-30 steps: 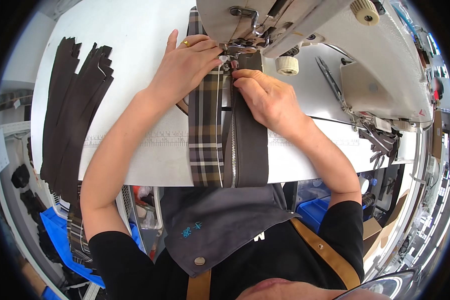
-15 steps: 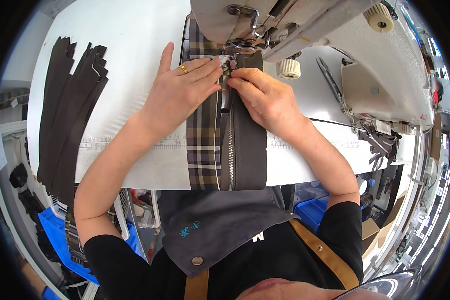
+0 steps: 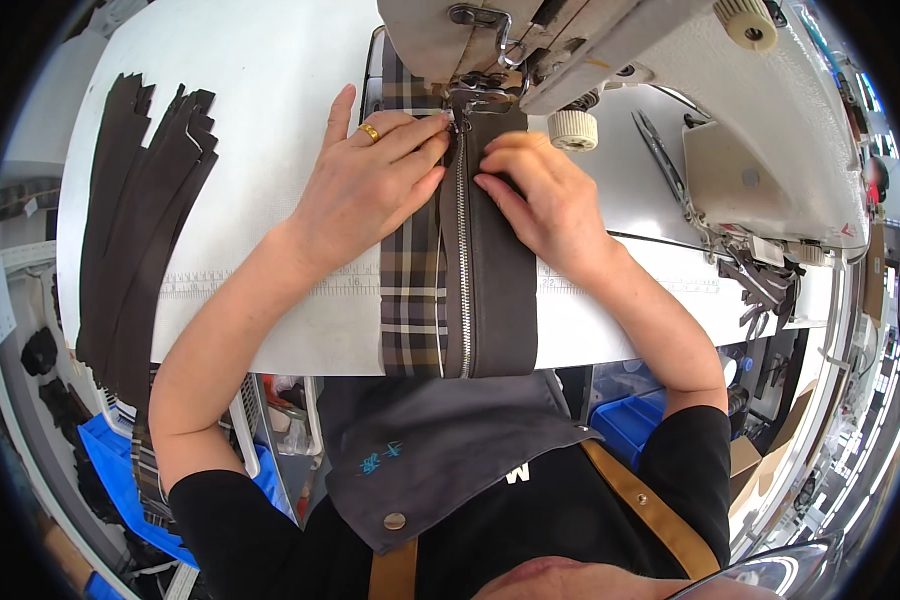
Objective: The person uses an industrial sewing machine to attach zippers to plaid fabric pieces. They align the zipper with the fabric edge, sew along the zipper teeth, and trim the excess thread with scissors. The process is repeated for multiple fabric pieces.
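A plaid fabric strip (image 3: pixel 410 290) and a dark brown strip (image 3: pixel 505 290) lie side by side on the sewing table. A metal-toothed zipper (image 3: pixel 463 250) runs between them toward the presser foot (image 3: pixel 485 97) of a white sewing machine. My left hand (image 3: pixel 375 175) lies flat over the plaid strip, open, fingertips beside the zipper just short of the foot. Above the dark strip, right of the zipper, my right hand (image 3: pixel 540 190) has its fingers curled toward the thumb. Whatever those fingertips hold, if anything, cannot be made out.
Dark fabric strips (image 3: pixel 140 240) are piled on the table's left. Metal tweezers (image 3: pixel 660 155) lie right of the foot, beside the machine body (image 3: pixel 790 120). A printed ruler scale (image 3: pixel 630 283) crosses the table. Blue bins (image 3: pixel 625 425) sit below its edge.
My right hand has drawn back from the zipper, toward the right and slightly nearer me. More of the zipper's far end now shows. The fabric has shifted slightly; my left hand stays nearly in place.
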{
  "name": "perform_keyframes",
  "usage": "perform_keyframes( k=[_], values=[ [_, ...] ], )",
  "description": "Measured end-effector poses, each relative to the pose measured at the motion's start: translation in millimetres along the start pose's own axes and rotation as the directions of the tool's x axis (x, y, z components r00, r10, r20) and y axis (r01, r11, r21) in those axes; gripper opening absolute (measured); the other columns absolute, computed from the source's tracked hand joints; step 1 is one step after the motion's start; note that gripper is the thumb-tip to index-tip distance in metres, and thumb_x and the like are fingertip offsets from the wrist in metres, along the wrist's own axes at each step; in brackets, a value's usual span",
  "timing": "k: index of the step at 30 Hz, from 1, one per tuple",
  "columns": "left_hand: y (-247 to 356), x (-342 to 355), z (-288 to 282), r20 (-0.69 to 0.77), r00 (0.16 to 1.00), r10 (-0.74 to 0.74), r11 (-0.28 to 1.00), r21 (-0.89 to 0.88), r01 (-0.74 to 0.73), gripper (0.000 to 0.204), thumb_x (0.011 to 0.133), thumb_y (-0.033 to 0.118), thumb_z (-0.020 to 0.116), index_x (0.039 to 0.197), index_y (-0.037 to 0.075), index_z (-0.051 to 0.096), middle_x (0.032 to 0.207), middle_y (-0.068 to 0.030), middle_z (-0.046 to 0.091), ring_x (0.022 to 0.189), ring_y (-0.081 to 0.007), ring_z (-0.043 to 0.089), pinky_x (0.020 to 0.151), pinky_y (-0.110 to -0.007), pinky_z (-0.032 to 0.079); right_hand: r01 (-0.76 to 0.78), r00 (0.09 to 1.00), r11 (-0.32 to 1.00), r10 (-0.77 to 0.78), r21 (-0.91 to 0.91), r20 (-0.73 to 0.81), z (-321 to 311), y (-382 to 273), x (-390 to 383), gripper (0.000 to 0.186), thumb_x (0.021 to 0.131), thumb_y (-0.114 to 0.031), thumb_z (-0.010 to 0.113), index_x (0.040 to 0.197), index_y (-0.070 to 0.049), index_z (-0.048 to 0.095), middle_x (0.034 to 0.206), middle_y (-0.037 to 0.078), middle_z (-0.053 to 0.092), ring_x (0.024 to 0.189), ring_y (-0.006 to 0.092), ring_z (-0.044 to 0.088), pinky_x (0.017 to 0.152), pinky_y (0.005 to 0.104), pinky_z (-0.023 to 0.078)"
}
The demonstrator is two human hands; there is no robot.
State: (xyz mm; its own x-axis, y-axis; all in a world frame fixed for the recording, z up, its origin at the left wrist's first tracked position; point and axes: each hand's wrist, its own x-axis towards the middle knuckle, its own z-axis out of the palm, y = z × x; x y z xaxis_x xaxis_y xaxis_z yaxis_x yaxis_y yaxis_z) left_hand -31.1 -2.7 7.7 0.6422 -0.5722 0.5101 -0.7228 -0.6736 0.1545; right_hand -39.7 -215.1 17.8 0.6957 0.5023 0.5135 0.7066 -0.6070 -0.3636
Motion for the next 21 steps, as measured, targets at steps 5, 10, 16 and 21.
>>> perform_keyframes(
  k=[5,10,16,21],
  values=[
    [23.7,-14.2,-12.9,0.066,0.997,0.029,0.998,0.056,-0.032,0.027,0.076,0.015,0.069,0.1,0.003,0.065,0.114,-0.0046,0.061,0.101,-0.0195,0.056,0.103,-0.054,0.029,0.193,0.98,0.976,-0.197,-0.102,-0.03,5.7,6.5,-0.8,0.022,0.075,-0.007,0.067,0.096,-0.002,0.066,0.099,0.009,0.064,0.079,0.0229,0.061,0.067,0.0311,0.053],
    [63.2,-46.4,-21.7,0.062,0.997,-0.041,0.997,-0.058,0.045,0.029,0.073,0.01,0.072,0.099,0.001,0.065,0.113,-0.0081,0.063,0.102,-0.0198,0.058,0.104,-0.053,0.03,0.181,0.982,0.964,-0.188,-0.192,-0.016,7.3,-0.9,1.0,0.026,0.074,-0.014,0.069,0.098,-0.005,0.067,0.103,0.004,0.063,0.083,0.0195,0.058,0.068,0.029,0.052],
    [46.2,-35.9,-24.7,0.056,0.994,-0.089,0.972,-0.215,0.099,0.028,0.076,0.012,0.07,0.102,0.003,0.066,0.11,-0.0049,0.065,0.1,-0.0184,0.059,0.103,-0.049,0.031,0.169,0.986,0.964,-0.166,-0.204,0.036,6.2,-1.3,1.0,0.029,0.075,-0.021,0.071,0.101,-0.008,0.067,0.102,0.0,0.06,0.084,0.0179,0.054,0.07,0.0303,0.048],
    [9.1,-4.4,-7.1,-0.067,0.998,0.014,1.0,-0.026,-0.016,0.024,0.08,0.01,0.067,0.103,0.005,0.067,0.112,0.0009,0.065,0.097,-0.0154,0.059,0.106,-0.048,0.026,0.169,0.986,0.965,-0.166,-0.202,0.034,7.7,-1.4,1.3,0.031,0.074,-0.022,0.071,0.102,-0.008,0.067,0.1,-0.001,0.06,0.082,0.0174,0.053,0.068,0.03,0.047]
  ],
)
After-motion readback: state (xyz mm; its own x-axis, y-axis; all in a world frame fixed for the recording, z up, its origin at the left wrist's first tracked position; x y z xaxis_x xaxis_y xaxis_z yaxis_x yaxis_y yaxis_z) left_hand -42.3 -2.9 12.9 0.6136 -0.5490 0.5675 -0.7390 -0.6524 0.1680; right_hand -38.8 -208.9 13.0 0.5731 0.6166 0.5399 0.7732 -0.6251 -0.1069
